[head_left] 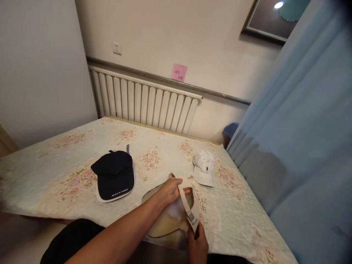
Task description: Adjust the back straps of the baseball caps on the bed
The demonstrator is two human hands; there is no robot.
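In the head view, a beige cap (164, 224) lies upside down at the near edge of the floral-covered surface (55, 172). The left hand (171, 191) is curled closed over its back rim, and the right hand (197, 245) pinches the lower end of its strap (189, 209) by the buckle. A navy cap (114, 176) rests to the left, a white cap (204, 167) just beyond, and a radiator (143, 99) stands behind

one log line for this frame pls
left hand: holds strap of beige cap | right hand: pinches strap end at buckle | navy cap, white cap: on floral cover, untouched
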